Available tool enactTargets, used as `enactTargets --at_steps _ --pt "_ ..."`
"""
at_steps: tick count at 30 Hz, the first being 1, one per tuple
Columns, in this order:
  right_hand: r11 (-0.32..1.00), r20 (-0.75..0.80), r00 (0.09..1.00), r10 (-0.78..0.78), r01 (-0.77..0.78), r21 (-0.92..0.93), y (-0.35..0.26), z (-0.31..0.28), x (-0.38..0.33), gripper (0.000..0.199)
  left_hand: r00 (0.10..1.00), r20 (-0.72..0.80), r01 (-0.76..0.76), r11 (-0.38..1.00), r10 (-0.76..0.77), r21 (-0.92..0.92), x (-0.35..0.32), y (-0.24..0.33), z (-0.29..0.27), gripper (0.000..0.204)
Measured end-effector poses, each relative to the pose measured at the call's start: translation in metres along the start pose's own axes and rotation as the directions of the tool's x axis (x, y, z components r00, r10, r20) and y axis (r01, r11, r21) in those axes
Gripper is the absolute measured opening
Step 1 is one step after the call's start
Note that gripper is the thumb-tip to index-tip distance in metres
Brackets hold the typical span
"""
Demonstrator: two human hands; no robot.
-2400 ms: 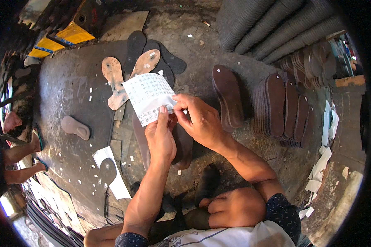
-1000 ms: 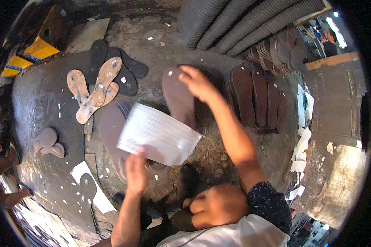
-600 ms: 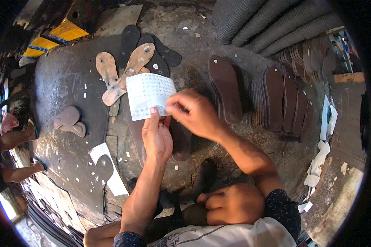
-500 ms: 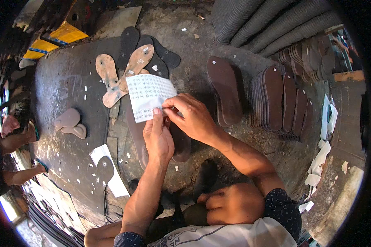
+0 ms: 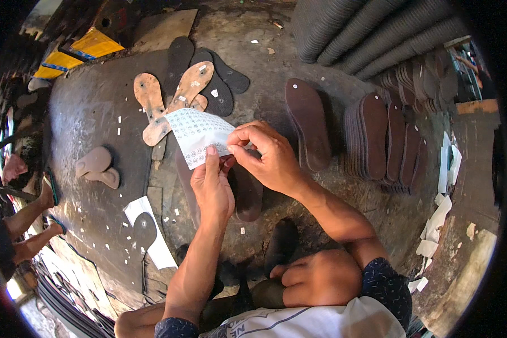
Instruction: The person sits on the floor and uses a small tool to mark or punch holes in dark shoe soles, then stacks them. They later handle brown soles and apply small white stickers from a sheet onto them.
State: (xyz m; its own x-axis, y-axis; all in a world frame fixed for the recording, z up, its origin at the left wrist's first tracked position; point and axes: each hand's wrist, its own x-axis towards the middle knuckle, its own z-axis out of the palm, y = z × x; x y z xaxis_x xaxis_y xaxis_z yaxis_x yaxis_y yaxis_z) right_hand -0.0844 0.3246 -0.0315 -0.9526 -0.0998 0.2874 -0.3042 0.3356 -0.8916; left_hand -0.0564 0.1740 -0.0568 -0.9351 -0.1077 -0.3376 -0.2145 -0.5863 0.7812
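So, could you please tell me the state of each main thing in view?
left hand: holding the sticker sheet
right hand: pinched at the sheet's right edge
sticker sheet: curved, with a blank patch
brown soles: stacked, several with white dots
tan soles: crossed over each other
black soles: overlapping
pale insoles: overlapping
white paper: lying flat

Near, the shirt [image 5: 327, 324] is white with dark print and a thin line; the right sleeve [image 5: 386, 290] and left sleeve [image 5: 177, 328] are dark with pale squiggles. Left hand [image 5: 213, 188] and right hand [image 5: 270, 160] are bare. Farther, dark footwear [image 5: 281, 239].
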Motion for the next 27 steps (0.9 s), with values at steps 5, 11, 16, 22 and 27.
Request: enactTargets --at_steps 5,11,16,22,27 --pt "0.983 -0.014 0.995 -0.098 0.094 -0.161 0.001 0.007 -0.004 0.037 0.999 -0.031 0.02 0.999 -0.02 0.03 0.001 0.0 0.006 0.024" --pt "0.983 0.035 0.992 0.118 -0.122 0.139 0.003 -0.004 -0.003 0.043 0.951 -0.024 0.308 0.951 -0.308 0.0 -0.016 0.005 -0.009 0.022" --pt "0.834 0.155 0.88 0.449 -0.475 0.281 0.123 -0.016 0.016 0.046 0.713 0.388 -0.13 0.434 -0.584 0.892 -0.089 -0.029 -0.06 0.039" --pt "0.883 0.212 0.975 0.059 0.048 -0.466 0.141 0.035 0.0 0.056 0.852 0.521 -0.524 -0.096 -0.062 0.846 -0.068 -0.108 -0.075 0.047" --pt "0.896 0.087 0.893 0.441 -0.443 0.006 0.172 0.012 0.005 0.038 0.864 0.482 -0.492 -0.038 -0.143 0.87 -0.083 -0.11 -0.092 0.047"
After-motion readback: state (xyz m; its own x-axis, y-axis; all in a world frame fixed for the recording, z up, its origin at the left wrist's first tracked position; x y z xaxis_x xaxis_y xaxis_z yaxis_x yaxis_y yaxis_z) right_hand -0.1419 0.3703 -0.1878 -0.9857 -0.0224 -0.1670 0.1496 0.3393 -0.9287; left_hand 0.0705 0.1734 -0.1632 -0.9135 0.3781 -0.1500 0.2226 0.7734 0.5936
